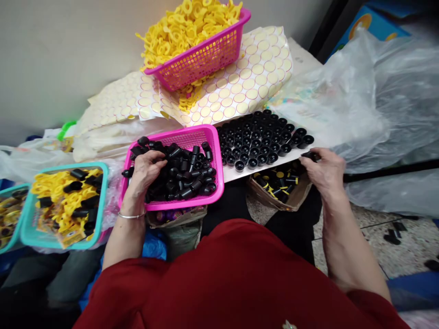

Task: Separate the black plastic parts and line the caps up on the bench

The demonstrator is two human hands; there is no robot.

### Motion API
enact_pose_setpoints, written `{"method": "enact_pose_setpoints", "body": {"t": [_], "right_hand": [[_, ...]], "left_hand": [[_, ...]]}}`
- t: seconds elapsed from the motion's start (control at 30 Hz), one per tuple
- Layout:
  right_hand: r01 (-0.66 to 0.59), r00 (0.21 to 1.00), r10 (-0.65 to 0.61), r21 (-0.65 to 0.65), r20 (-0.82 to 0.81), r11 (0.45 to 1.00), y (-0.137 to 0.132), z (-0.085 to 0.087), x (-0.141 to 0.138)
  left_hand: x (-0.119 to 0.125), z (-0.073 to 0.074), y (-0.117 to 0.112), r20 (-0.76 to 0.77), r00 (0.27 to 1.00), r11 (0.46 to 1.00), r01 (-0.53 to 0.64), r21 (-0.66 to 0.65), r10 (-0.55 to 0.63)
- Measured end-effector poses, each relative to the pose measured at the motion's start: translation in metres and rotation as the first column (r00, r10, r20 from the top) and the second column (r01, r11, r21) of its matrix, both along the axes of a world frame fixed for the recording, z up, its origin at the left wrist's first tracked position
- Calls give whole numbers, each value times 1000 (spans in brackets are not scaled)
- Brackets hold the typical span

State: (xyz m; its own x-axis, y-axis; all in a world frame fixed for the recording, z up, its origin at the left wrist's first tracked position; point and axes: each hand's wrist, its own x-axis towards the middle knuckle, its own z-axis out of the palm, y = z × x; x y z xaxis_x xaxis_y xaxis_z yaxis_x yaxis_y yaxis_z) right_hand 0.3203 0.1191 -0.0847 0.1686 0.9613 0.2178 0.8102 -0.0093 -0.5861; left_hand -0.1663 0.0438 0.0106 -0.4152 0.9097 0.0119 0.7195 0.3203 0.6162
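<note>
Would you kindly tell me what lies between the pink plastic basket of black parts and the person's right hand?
Between that pink basket and the right hand, the head view shows many small, shiny, round black cups on a flat white board.

At 12 o'clock, an upper pink basket [207, 59], heaped with yellow parts [192, 27] (some ring-shaped), stands over circle-printed sheets [236, 91]. At 9 o'clock, a turquoise basket [105, 185] contains mixed yellow and black parts [61, 196]. Between 2 and 3 o'clock: translucent plastic [363, 100]. At 2 o'clock: a blue printed box [379, 23].

This looks like a workshop — baskets [220, 160] heaped with plastic parts [180, 178], circle-covered sheets [236, 87].
</note>
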Motion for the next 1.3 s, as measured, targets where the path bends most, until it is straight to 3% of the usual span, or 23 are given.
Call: {"method": "enact_pose_setpoints", "body": {"t": [0.07, 0.17, 0.27, 0.37, 0.47, 0.53, 0.63, 0.73, 0.83, 0.97, 1.07, 1.2, 1.3], "right_hand": [[-75, 971, 86, -59, 225, 995, 3, 10, -4], [-129, 897, 186, -165, 400, 978, 6, 20, -16], [-134, 879, 183, -141, 440, 981, 9, 17, -27], [-146, 904, 146, -31, 402, 989, 10, 2, -33], [-171, 919, 138, 56, 369, 984, 8, -14, -34], [-182, 931, 142, 90, 335, 979, 7, -20, -31], [-190, 946, 152, 107, 287, 976, 5, -18, -25], [-233, 924, 199, 68, 328, 970, 6, -6, -19], [-275, 859, 274, -60, 433, 959, 9, 13, -22], [-252, 793, 337, -231, 508, 940, 14, 35, -36], [-206, 828, 284, -209, 484, 956, 16, 39, -43], [-205, 897, 209, -52, 390, 977, 19, 22, -40], [-215, 935, 177, 94, 306, 972, 21, 2, -33]], "left_hand": [[7, 2, 1, 2, 999, 999, 39, -25, -39], [16, 2, 7, -45, 991, 986, 119, -114, -125], [23, -4, 14, -150, 968, 961, 164, -221, -199], [26, -11, 18, -274, 938, 952, 136, -275, -214], [25, -15, 19, -284, 934, 950, 133, -284, -216], [24, -15, 18, -185, 963, 961, 149, -233, -194], [22, -9, 14, 141, 986, 991, 99, -95, -85], [22, 0, 10, 442, 897, 999, 31, -44, -9], [22, 7, 8, 533, 846, 997, 28, -66, 12], [23, 6, 12, 396, 918, 991, 57, -123, -4], [26, 4, 18, 213, 975, 982, 99, -158, -64], [28, -1, 24, 32, 986, 949, 169, -268, -166], [26, -8, 25, -31, 969, 938, 228, -262, -244]]}}
